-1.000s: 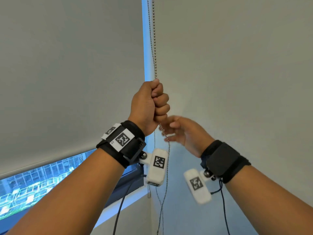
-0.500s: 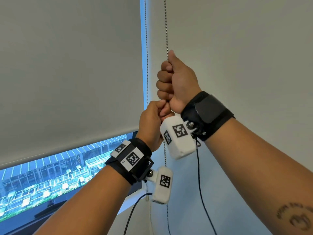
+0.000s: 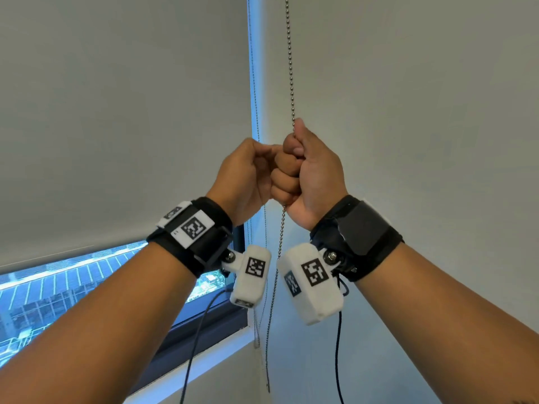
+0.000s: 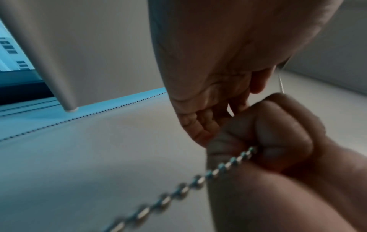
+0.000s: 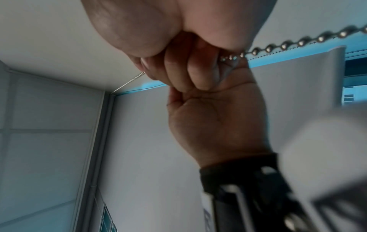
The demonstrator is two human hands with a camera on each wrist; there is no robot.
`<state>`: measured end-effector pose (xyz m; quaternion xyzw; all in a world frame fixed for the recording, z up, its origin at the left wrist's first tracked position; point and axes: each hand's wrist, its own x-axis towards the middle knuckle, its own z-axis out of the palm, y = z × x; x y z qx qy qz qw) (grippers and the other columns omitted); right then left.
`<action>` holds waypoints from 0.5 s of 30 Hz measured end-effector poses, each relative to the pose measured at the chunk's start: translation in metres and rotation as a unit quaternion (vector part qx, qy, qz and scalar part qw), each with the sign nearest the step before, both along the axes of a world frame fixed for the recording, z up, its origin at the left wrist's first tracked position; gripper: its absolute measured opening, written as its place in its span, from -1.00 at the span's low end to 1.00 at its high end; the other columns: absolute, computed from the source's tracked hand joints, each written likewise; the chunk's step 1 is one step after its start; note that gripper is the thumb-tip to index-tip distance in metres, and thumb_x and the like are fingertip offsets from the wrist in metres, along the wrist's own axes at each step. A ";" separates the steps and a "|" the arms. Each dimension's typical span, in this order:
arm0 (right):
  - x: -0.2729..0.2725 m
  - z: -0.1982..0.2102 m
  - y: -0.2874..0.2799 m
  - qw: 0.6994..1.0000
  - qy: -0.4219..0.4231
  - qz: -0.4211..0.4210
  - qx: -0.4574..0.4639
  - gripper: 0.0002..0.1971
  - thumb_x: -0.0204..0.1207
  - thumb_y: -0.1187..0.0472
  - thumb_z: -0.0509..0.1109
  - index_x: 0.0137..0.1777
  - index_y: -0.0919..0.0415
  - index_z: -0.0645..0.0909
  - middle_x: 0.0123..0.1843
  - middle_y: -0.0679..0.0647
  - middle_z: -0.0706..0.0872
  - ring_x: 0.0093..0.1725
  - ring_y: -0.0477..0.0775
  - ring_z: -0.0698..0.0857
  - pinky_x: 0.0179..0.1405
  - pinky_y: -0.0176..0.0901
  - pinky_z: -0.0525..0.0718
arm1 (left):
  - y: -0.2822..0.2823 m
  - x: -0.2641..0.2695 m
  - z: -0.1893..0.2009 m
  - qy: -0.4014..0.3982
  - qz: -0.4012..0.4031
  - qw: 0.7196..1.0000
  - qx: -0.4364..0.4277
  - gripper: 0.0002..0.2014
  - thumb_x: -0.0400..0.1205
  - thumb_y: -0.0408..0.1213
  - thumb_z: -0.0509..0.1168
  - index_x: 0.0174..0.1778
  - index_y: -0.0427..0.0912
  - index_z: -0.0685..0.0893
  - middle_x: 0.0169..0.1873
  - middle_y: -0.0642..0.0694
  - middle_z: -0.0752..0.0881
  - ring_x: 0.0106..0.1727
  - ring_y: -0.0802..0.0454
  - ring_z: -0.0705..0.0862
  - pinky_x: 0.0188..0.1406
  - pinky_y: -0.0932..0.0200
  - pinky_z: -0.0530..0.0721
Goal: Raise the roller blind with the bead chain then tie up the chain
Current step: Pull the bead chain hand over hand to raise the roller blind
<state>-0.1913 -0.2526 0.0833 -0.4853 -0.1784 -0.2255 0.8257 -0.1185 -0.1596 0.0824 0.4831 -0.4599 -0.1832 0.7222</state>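
The bead chain [image 3: 290, 68] hangs down the corner between the grey roller blind [image 3: 116, 112] and the wall. My right hand [image 3: 306, 170] grips the near strand in a fist, thumb on top. The strand leaves the fist's underside [image 4: 218, 169] and hangs slack past the wrist cameras. My left hand [image 3: 248, 176] sits level with the right and touches it, fingers curled. The left wrist view shows no chain inside those fingers [image 4: 198, 125]. The far strand [image 3: 254, 83] runs along the blind's edge, behind the left hand. The blind's bottom bar [image 3: 73, 253] leaves a strip of window uncovered.
Below the bar, the window [image 3: 58, 293] and its dark frame [image 3: 204, 330] show buildings outside. A plain wall [image 3: 408, 112] fills the right side. Black cables [image 3: 198, 345] hang from both wrist cameras. A small chain fitting [image 3: 256, 342] sits by the sill corner.
My right hand took the chain above the left and pulled it down until both hands are level. My left hand let go of the strand. More window shows below the bar than one second ago.
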 end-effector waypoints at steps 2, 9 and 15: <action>0.000 -0.007 0.001 1.000 -0.002 0.013 -0.012 -0.52 0.77 -0.10 0.08 -0.41 0.01 0.19 -0.62 -0.08 0.10 -0.64 -0.05 -0.02 -0.62 -0.35 -0.03 | -0.002 0.001 0.010 -0.020 -0.013 1.000 0.016 -0.47 0.75 -0.12 -0.09 -0.05 -0.31 0.77 -0.09 -0.37 0.71 -0.17 -0.14 0.69 -0.14 0.02 0.72; 0.006 -0.033 -0.012 0.993 0.058 0.041 -0.093 -0.54 0.73 -0.16 0.12 -0.38 0.02 0.24 -0.52 -0.05 0.09 -0.57 -0.07 0.01 -0.61 -0.25 -0.03 | -0.020 -0.017 0.030 0.001 0.025 0.999 -0.035 -0.58 0.80 0.02 0.09 -0.33 -0.13 0.46 -0.45 -0.07 0.36 -0.46 0.01 0.47 -0.30 0.04 0.60; 0.000 -0.030 -0.053 0.915 0.123 -0.096 -0.373 -0.81 0.53 0.22 0.35 -0.04 0.29 0.76 -0.12 0.15 0.75 -0.15 0.09 0.66 -0.08 -0.05 0.64 | -0.015 -0.006 0.020 0.021 0.055 0.998 -0.029 -0.53 0.80 0.04 0.06 -0.44 -0.01 0.21 -0.54 0.05 0.13 -0.55 0.11 0.02 -0.63 0.22 0.00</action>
